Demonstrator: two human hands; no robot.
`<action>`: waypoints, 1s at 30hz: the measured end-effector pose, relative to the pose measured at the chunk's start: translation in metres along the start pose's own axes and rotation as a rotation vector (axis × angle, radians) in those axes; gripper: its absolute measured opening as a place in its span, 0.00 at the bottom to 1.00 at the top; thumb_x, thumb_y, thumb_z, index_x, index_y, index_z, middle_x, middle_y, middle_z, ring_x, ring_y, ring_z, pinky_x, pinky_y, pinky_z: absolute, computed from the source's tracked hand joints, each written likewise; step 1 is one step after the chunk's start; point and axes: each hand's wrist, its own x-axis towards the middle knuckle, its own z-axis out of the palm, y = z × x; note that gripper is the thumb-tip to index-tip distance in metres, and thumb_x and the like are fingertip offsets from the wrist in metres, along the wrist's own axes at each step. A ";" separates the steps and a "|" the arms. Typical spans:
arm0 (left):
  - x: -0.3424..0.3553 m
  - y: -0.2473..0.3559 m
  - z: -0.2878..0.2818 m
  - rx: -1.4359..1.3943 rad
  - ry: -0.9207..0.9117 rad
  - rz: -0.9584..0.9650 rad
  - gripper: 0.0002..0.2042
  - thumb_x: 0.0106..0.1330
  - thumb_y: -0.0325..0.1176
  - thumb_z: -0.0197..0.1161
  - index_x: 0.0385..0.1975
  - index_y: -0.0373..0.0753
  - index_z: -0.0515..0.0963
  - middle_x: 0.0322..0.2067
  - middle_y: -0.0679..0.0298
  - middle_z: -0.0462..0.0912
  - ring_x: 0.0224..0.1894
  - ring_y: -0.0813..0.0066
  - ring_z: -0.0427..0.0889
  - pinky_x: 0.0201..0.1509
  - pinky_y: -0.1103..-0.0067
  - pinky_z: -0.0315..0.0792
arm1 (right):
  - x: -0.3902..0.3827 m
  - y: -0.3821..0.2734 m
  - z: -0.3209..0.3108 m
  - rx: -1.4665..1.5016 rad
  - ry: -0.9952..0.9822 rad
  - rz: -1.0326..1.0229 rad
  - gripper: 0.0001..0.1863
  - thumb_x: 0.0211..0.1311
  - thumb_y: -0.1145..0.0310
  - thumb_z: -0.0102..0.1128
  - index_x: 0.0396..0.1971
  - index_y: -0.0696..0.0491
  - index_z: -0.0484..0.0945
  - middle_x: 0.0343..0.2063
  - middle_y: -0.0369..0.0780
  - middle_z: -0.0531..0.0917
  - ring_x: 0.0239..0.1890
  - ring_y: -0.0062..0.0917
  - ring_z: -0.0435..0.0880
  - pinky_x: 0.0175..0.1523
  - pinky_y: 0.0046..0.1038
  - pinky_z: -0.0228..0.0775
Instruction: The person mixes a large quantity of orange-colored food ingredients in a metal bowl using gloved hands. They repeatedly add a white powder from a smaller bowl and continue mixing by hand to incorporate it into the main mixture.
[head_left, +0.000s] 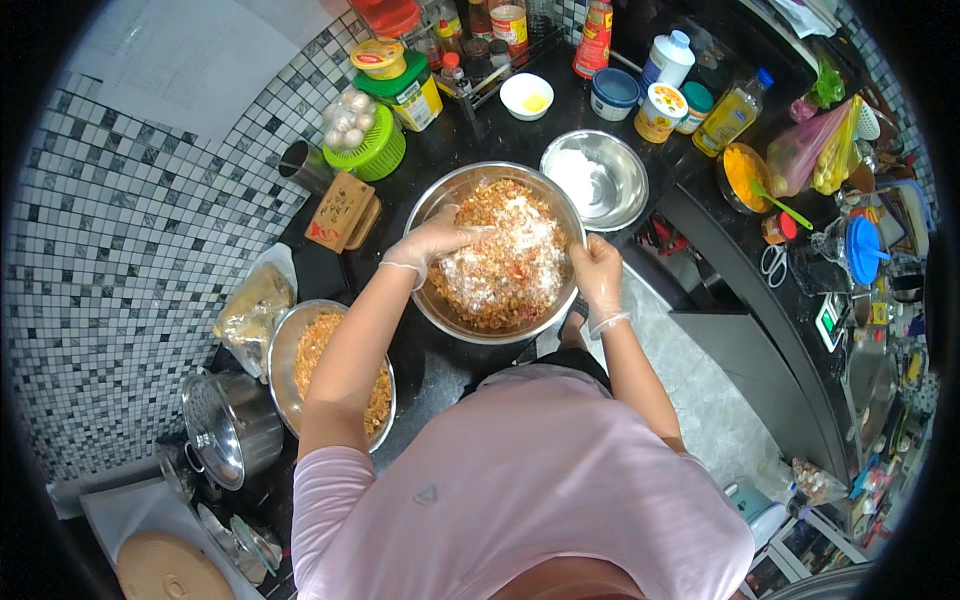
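The person stands at a black counter (440,375) and works over a big steel bowl (497,252) that sits in the middle of it, just in front of the body. The bowl is full of an orange-brown chopped mixture (500,285) with white flour on top. The left hand (437,240), in a thin clear glove, lies flat on the mixture with the fingers spread open, not gripping anything. The right hand (596,272), also gloved, is at the right rim of the bowl with the fingers curled; I cannot tell if it grips the rim or only presses on it. Just behind the big bowl, to the right, a smaller steel bowl (595,180) holds some white powder. To the left, under the left forearm, another steel bowl (290,365) holds the same orange mixture. Beside it stands a steel pot with a lid (232,430). A green basket of garlic (365,140) stands near the tiled wall.
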 end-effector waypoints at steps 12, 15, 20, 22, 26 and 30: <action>0.022 0.016 0.014 -0.348 -0.330 -0.012 0.31 0.58 0.37 0.70 0.62 0.39 0.66 0.56 0.62 0.75 0.55 0.71 0.75 0.59 0.73 0.69 | -0.004 0.005 0.010 0.149 0.041 0.010 0.13 0.55 0.73 0.54 0.13 0.57 0.66 0.10 0.30 0.63 0.18 0.11 0.59 0.21 0.24 0.54; 0.024 0.007 0.015 -0.458 -0.281 0.106 0.29 0.57 0.29 0.68 0.60 0.40 0.68 0.55 0.60 0.76 0.53 0.72 0.76 0.57 0.74 0.71 | -0.004 -0.008 0.005 0.145 0.009 -0.004 0.13 0.54 0.73 0.54 0.13 0.58 0.66 0.10 0.30 0.63 0.18 0.11 0.59 0.21 0.24 0.54; 0.006 0.023 0.030 0.174 0.031 0.234 0.38 0.52 0.45 0.70 0.62 0.37 0.65 0.57 0.49 0.73 0.60 0.57 0.72 0.64 0.69 0.64 | -0.004 -0.002 0.003 0.093 0.025 -0.025 0.13 0.54 0.72 0.54 0.13 0.58 0.65 0.10 0.31 0.62 0.18 0.12 0.59 0.21 0.25 0.53; -0.017 0.046 0.029 0.403 0.045 0.200 0.52 0.44 0.58 0.73 0.65 0.35 0.57 0.61 0.44 0.66 0.63 0.52 0.67 0.66 0.68 0.61 | -0.003 -0.001 0.002 0.056 0.037 -0.045 0.13 0.53 0.72 0.54 0.13 0.58 0.65 0.10 0.32 0.61 0.17 0.13 0.58 0.21 0.26 0.53; -0.041 0.040 0.058 0.712 0.172 0.345 0.54 0.44 0.56 0.72 0.71 0.45 0.48 0.61 0.37 0.62 0.62 0.40 0.65 0.67 0.62 0.59 | -0.008 -0.024 -0.004 -0.141 0.053 -0.191 0.15 0.52 0.69 0.55 0.14 0.61 0.64 0.12 0.50 0.68 0.15 0.30 0.62 0.24 0.36 0.58; -0.029 0.041 0.073 0.654 0.108 0.257 0.52 0.44 0.47 0.72 0.71 0.61 0.46 0.60 0.35 0.59 0.55 0.41 0.73 0.56 0.62 0.71 | -0.007 -0.012 -0.003 -0.081 0.051 -0.148 0.16 0.51 0.71 0.54 0.12 0.60 0.60 0.10 0.44 0.61 0.17 0.20 0.58 0.22 0.34 0.53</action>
